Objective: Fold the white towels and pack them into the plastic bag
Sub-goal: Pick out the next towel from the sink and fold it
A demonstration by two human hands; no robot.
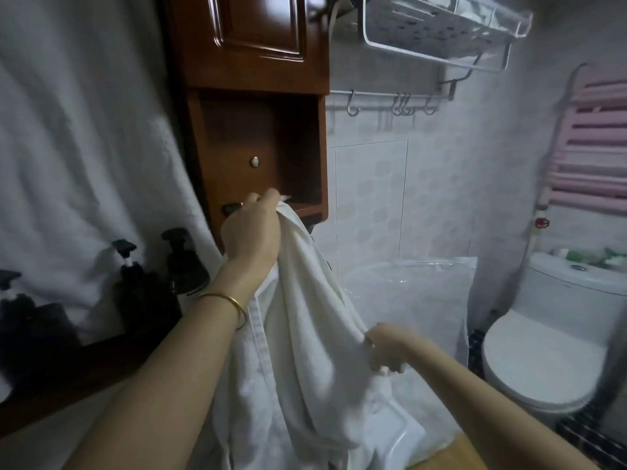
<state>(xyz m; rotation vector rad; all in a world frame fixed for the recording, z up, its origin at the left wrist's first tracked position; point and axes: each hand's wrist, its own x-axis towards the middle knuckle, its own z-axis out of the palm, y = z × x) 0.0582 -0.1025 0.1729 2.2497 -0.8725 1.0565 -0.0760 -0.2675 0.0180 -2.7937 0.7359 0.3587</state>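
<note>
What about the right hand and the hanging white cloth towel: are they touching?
Touching. The head view shows the right hand pinching the edge of the white cloth towel, with no gap.

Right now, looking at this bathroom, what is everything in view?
towel: one, white, held up at centre
plastic bag: one, clear, against the tiled wall, right of the towel
cabinet: one, brown wood, upper centre
pump bottles: three, dark, at left
hanging cloth: one, white, far left
wire shelf: one, white, top right
hooks: several, metal, on rail under the shelf
wall rack: one, pink, right wall
toilet: one, white, lower right
bangle: one, gold, on left wrist
left hand: one, grips the towel's top
right hand: one, grips the towel's side edge
</note>
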